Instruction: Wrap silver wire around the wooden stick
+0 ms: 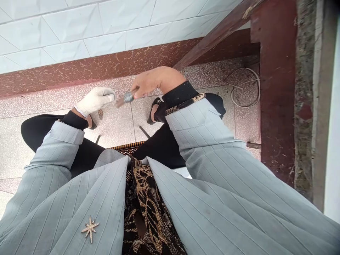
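My left hand (95,101), in a white knitted glove, is closed with its fingertips pinched together. What it holds, if anything, is too small to make out. My bare right hand (156,79) grips a short tool with a grey wound band (128,97). Its brown end is blurred by motion and points toward the gloved fingertips, close to them. Both hands are above the floor, in front of my knees. A small brown object (100,113) lies on the floor just below the glove.
A white tiled wall (74,26) with a reddish-brown base strip runs across the front. To the right are a slanting wooden bar (212,37), a dark red post (277,92) and a coiled pale cable (245,104) on the speckled floor. A woven seat edge (127,146) shows between my legs.
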{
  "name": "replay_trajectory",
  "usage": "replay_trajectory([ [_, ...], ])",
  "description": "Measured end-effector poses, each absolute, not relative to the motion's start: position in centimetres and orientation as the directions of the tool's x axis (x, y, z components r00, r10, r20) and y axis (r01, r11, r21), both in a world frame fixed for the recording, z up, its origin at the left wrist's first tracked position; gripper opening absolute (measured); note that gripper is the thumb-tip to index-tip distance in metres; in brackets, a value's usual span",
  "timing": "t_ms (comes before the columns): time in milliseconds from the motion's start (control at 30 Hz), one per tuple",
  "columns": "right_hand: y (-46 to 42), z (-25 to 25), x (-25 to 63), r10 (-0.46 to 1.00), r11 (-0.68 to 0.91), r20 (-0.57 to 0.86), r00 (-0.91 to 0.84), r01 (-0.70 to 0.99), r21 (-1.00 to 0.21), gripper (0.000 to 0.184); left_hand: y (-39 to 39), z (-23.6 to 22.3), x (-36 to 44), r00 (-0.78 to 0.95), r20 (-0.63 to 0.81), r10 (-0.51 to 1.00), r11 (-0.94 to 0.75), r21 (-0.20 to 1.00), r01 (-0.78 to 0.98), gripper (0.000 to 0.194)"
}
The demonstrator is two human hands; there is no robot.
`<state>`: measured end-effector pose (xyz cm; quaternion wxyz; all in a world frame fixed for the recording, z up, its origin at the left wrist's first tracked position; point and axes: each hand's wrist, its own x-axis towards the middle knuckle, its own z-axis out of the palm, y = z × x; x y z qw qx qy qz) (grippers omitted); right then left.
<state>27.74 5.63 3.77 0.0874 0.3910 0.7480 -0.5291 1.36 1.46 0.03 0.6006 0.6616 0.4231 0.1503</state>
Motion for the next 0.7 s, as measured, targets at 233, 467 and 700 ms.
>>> replay_trajectory([
  [233,4.4,6.2,28.5,0.624,-0.006,-0.130,-0.771,0.162,-0.987,0.033,2.2,-0.2,1.1,0.547,-0.137,0.826,0.084,0.989,0.120,0.027],
  [467,4.5,5.9,27.6,0.871,-0.031,-0.138,-0.471,0.228,-0.973,0.070,1.9,0.4,1.5,0.576,-0.210,0.790,-0.003,0.938,0.346,0.019],
  [700,4.3,5.4,27.7,0.840,-0.047,-0.109,-0.531,0.129,-0.991,0.053,1.8,2.0,0.8,0.497,-0.134,0.857,-0.099,0.904,0.416,0.021],
])
